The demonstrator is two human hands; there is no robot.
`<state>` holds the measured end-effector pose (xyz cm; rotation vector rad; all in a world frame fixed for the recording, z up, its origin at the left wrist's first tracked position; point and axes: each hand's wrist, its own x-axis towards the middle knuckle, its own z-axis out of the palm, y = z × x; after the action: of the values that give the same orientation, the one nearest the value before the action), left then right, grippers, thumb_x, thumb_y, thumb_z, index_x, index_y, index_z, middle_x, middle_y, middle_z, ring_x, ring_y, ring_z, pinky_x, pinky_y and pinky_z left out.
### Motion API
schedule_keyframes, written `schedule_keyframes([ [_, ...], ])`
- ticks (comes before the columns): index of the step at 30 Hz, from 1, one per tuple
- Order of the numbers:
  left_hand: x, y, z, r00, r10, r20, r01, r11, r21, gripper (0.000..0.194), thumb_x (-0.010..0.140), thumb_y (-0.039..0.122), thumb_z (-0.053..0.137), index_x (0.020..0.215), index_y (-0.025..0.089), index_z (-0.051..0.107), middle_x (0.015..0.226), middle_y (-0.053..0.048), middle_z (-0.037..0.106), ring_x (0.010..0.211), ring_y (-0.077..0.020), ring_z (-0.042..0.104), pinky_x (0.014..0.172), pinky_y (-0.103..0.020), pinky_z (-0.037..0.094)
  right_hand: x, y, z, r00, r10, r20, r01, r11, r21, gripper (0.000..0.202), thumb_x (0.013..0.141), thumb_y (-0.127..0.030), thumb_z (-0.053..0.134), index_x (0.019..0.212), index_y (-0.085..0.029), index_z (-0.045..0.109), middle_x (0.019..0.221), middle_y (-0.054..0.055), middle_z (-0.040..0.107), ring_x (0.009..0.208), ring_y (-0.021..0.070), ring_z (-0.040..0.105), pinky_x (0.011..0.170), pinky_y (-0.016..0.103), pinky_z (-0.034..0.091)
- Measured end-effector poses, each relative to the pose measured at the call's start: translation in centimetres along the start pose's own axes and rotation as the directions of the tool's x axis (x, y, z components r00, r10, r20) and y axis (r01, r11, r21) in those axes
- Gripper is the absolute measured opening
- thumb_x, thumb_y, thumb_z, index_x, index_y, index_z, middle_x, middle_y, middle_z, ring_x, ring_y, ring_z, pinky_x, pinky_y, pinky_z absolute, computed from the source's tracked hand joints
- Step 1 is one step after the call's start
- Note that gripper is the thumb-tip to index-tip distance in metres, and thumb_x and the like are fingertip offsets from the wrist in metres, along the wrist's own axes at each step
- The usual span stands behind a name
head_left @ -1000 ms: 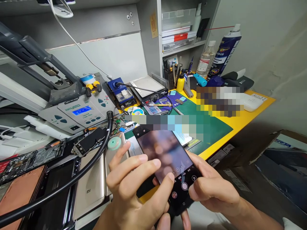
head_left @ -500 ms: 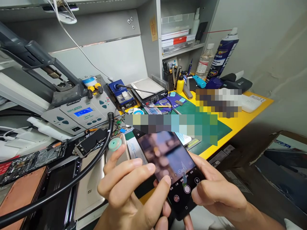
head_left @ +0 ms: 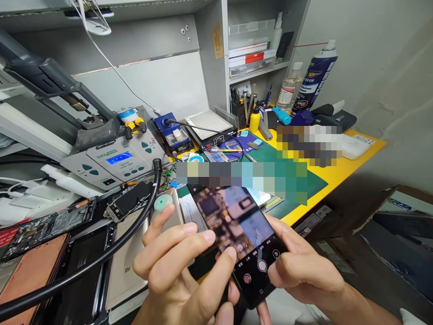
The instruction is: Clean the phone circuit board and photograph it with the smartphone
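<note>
A black smartphone (head_left: 237, 225) is tilted in front of me, its screen lit with a camera view of small circuit parts. My right hand (head_left: 304, 266) grips its lower part, thumb along the right edge and fingers wrapping behind to the left edge. My left hand (head_left: 182, 266) is at the phone's left side with its fingers spread apart. Its thumb and index fingertips are over or against the left part of the screen; I cannot tell whether they press it. A pixelated patch hides what lies just beyond the phone's top edge.
A green mat (head_left: 301, 180) lies on the yellow table (head_left: 365, 140). At left stand a soldering station (head_left: 118, 158) with a thick black hose (head_left: 111, 253) and several phones, one gold (head_left: 125, 266). Bottles and a spray can (head_left: 314, 76) stand at the back right.
The picture on the phone's screen has gone from blurred to sharper, showing circuit parts. My left hand has shifted slightly left and its fingers remain spread. The right hand still grips the phone.
</note>
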<state>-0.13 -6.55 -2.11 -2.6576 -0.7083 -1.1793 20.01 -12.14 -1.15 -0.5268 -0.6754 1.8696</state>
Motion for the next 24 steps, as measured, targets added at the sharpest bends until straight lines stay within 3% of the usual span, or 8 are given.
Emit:
schedule_keyframes([
  [6,1.4,0.7,0.5,0.963,-0.127,-0.238,0.113,0.991,-0.073,0.024,0.096,0.028,0.051,0.101,0.034,0.073,0.115,-0.006,0.058,0.110,-0.0297,0.055,0.114,-0.075,0.053,0.3,0.3,-0.2,1.000,-0.009,0.016,0.009,1.000,-0.003,0.081,0.067,-0.016,0.064,0.145,-0.015,0.045,0.096,0.012,0.077,0.075,0.0279,0.078,0.042,0.024,0.057],
  [10,1.8,0.0,1.0,0.950,0.035,-0.310,-0.044,0.999,-0.022,0.025,0.095,0.029,0.047,0.098,0.032,0.072,0.106,-0.008,0.056,0.099,-0.0296,0.053,0.103,-0.078,0.056,0.5,0.2,-0.1,1.000,0.005,0.013,-0.005,1.000,-0.008,0.082,0.066,-0.016,0.064,0.146,-0.015,0.043,0.096,0.011,0.077,0.073,0.0270,0.078,0.042,0.024,0.056],
  [12,1.9,0.0,1.0,0.949,0.043,-0.311,-0.053,0.998,-0.023,0.026,0.094,0.028,0.047,0.098,0.031,0.072,0.105,-0.009,0.056,0.098,-0.0296,0.053,0.102,-0.079,0.056,0.6,0.1,0.0,1.000,0.004,0.016,-0.004,1.000,-0.009,0.085,0.066,-0.015,0.063,0.148,-0.016,0.042,0.096,0.010,0.077,0.071,0.0259,0.078,0.042,0.023,0.056],
  [15,2.1,0.4,0.9,0.961,-0.124,-0.247,0.105,0.991,-0.089,0.027,0.092,0.019,0.048,0.099,0.029,0.072,0.110,-0.008,0.057,0.106,-0.0295,0.054,0.110,-0.078,0.053,0.7,0.0,0.2,1.000,0.005,0.027,-0.005,1.000,-0.006,0.087,0.066,-0.013,0.061,0.150,-0.016,0.041,0.096,0.009,0.078,0.069,0.0245,0.078,0.042,0.022,0.056],
  [16,2.1,0.4,0.9,0.949,-0.161,-0.271,0.138,0.985,-0.101,0.027,0.093,0.019,0.047,0.097,0.029,0.072,0.110,-0.007,0.057,0.106,-0.0292,0.053,0.110,-0.077,0.054,0.7,0.0,0.2,1.000,0.006,0.029,-0.006,1.000,-0.004,0.086,0.066,-0.013,0.061,0.150,-0.016,0.041,0.096,0.009,0.078,0.069,0.0242,0.078,0.043,0.022,0.056],
  [19,2.2,0.0,1.1,0.944,0.005,-0.330,-0.016,0.999,-0.029,0.031,0.099,0.030,0.042,0.095,0.031,0.073,0.104,-0.008,0.057,0.099,-0.0288,0.054,0.100,-0.077,0.058,0.8,-0.1,0.2,1.000,0.015,0.016,-0.015,1.000,-0.005,0.086,0.065,-0.014,0.061,0.149,-0.016,0.042,0.095,0.009,0.077,0.070,0.0253,0.078,0.045,0.025,0.059],
  [24,2.2,-0.6,1.2,0.953,0.025,-0.303,-0.031,0.999,-0.015,0.029,0.096,0.030,0.044,0.097,0.033,0.073,0.106,-0.008,0.056,0.098,-0.0295,0.053,0.098,-0.075,0.059,0.9,0.1,-0.1,1.000,0.025,-0.009,-0.025,1.000,-0.003,0.085,0.063,-0.016,0.063,0.146,-0.016,0.044,0.093,0.010,0.077,0.073,0.0286,0.078,0.050,0.033,0.064],
])
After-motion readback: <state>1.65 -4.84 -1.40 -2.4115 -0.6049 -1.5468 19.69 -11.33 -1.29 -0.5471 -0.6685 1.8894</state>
